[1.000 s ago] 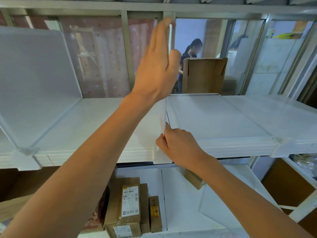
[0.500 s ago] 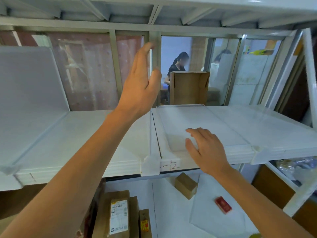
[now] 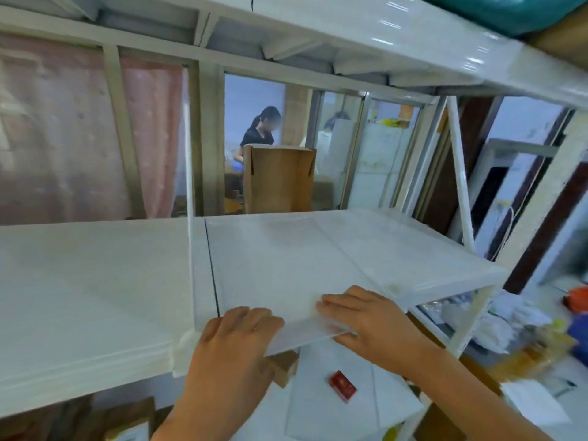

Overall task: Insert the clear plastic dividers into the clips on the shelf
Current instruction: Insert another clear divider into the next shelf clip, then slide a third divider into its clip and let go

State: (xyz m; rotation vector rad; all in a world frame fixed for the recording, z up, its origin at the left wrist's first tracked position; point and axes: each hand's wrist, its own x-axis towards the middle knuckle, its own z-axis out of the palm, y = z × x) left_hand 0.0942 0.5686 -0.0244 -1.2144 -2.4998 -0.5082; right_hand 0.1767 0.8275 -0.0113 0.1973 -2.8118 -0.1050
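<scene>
A clear plastic divider (image 3: 286, 281) lies flat on the white shelf (image 3: 95, 297), its front edge sticking out past the shelf's front. My left hand (image 3: 235, 342) lies over that front edge with the fingers on top. My right hand (image 3: 369, 319) pinches the same edge further right, fingers above and thumb below. To the left, another clear divider (image 3: 190, 218) stands upright in a white clip (image 3: 183, 343) on the shelf front. A second clip (image 3: 394, 288) sits on the front edge to the right, with nothing in it that I can make out.
An upper shelf (image 3: 381, 36) hangs close overhead. A white post (image 3: 461, 186) stands at the right end. Below lie a small red box (image 3: 342, 381) and a cardboard box (image 3: 284, 367). Behind the shelf stand a large cardboard box (image 3: 280, 179) and a person (image 3: 259, 132).
My left hand let go of the upright divider and dropped to the flat sheet. My right hand moved onto that sheet's front edge. The view swung to the right.
</scene>
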